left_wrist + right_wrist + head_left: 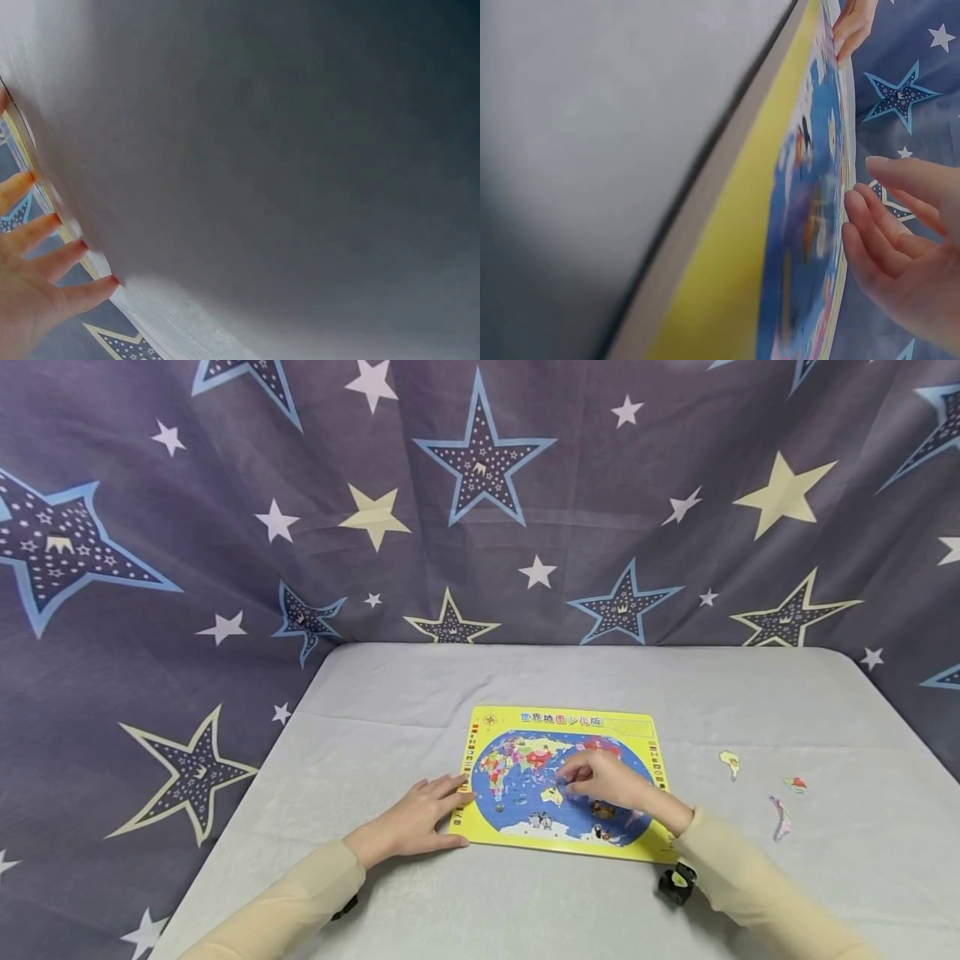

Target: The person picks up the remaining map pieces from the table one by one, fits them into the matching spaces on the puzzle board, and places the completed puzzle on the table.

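A yellow-bordered world map puzzle board (517,833) lies flat on the cloth, its blue ocean filled with colourful land pieces. My left hand (416,817) rests beside its left edge, fingers spread and fairly straight, with fingertips on the border. Over the middle of the map, close to the pale yellow Australia piece (551,795), is my right hand (606,779). The right wrist view shows that hand's fingers (877,236) loosely bent at the board's surface, with the thumb held apart from them. Nothing shows between thumb and fingers.
Right of the board lie several loose puzzle pieces: a pale yellow piece (729,762), a red and green piece (797,785) and a long pinkish piece (781,820). Grey cloth (375,710) covers the table. Behind it hangs a dark curtain (540,460) with stars.
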Demonstrator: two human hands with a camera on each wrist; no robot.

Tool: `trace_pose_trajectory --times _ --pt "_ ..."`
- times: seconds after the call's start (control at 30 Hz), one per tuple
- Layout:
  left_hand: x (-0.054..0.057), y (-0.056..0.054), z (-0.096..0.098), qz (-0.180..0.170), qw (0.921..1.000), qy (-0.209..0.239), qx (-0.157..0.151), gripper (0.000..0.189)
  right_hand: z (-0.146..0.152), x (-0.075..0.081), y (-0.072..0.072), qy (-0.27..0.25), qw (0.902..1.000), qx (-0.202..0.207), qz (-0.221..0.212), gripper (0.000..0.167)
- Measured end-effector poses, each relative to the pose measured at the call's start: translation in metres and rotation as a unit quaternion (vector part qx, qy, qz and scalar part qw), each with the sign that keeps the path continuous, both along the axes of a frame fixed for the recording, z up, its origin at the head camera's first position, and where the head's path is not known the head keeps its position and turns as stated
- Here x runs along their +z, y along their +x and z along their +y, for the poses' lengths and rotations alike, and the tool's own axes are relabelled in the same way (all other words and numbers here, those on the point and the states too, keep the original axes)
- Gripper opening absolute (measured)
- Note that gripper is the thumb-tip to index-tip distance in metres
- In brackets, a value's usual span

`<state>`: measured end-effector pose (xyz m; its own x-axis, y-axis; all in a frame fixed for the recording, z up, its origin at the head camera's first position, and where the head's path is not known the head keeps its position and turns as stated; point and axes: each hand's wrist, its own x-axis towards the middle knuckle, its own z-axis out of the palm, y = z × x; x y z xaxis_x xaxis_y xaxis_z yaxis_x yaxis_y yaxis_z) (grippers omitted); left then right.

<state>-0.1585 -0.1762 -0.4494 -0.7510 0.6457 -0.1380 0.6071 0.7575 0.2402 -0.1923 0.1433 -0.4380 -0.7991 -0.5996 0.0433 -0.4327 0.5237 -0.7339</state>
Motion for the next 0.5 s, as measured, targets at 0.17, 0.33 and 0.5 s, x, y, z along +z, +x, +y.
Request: trace_pose_trajectory --times 0.17,0.33,0.5 --pt "0.001 0.001 0.000 -0.001 1.0000 0.002 -0.001 0.065 0.011 0.001 -0.002 0.008 0.9997 -0.009 0.021 0.019" --pt "0.000 0.000 0.000 0.003 1.0000 0.001 -0.005 0.065 0.023 0.004 -0.002 0.022 0.9992 -0.033 0.005 0.018" --pt "-0.001 0.000 -0.001 0.006 1.0000 0.000 -0.005 0.065 0.035 0.007 -0.001 0.026 0.9981 -0.055 -0.007 0.019"
